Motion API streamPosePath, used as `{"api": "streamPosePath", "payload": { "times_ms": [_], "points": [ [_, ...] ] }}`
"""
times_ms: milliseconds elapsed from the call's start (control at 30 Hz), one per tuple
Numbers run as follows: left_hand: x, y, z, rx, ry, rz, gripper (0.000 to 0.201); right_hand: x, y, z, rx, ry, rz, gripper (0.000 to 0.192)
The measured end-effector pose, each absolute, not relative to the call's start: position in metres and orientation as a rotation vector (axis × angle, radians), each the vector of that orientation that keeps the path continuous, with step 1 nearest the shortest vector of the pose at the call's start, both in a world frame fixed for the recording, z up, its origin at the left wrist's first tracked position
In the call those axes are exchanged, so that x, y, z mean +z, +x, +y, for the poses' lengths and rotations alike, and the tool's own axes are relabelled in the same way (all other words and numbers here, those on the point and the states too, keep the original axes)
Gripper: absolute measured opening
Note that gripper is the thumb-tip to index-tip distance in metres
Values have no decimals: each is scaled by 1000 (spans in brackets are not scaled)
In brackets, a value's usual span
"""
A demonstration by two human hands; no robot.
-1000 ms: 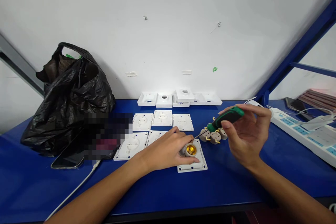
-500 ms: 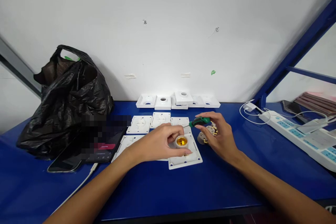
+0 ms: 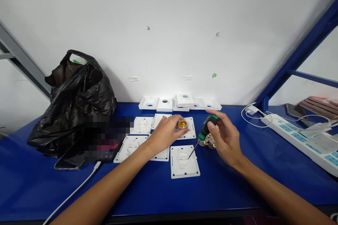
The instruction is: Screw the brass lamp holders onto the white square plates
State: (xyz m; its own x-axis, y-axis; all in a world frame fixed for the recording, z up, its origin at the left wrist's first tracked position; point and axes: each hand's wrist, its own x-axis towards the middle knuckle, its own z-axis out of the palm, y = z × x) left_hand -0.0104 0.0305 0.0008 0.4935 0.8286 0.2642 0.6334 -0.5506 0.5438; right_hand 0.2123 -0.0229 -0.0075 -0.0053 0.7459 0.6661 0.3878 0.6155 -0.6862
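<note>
Both forearms reach forward from the lower corners, converging toward the middle. The left hand (image 3: 165, 133) lies palm down, fingers curled forward — thumb and fingertips pinched together at its far end. The right hand (image 3: 224, 139) stands more upright, palm facing left, fingers wrapped in a closed grip, wrist slightly bent.

Blue worktop (image 3: 224, 190) against a white wall.
- Left hand (image 3: 163, 134): fingers closed on a lamp socket (image 3: 182, 124) with a brass interior, held over a white plate (image 3: 188, 132).
- Right hand (image 3: 227, 139): grips a green-handled screwdriver (image 3: 205, 132); its tip meets the near white base plate (image 3: 184, 161).
- Grey sockets (image 3: 207, 141): just beside the right hand.
- Black bag (image 3: 74, 98): far left.
- Power strip (image 3: 303, 137): far right.
</note>
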Motion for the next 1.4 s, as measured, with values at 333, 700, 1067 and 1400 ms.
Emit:
{"api": "streamPosePath", "payload": {
  "times_ms": [333, 700, 1067, 1400],
  "points": [
    [-19, -21, 16, 752, 2742, 1014, 23, -6, 217, -16, 287, -957, -1592, 32],
    [-17, -19, 21, 478, 3041, 912, 36, 6, 227, -3, 195, -957, -1415, 27],
    [-3, -5, 40, 360, 2896, 1103, 41, 6, 236, 9, 179, -1019, -1411, 25],
    [-3, 40, 12, 476, 2490, 973, 67, 13, 251, 19, 177, -1042, -1170, 19]
  ]
}}
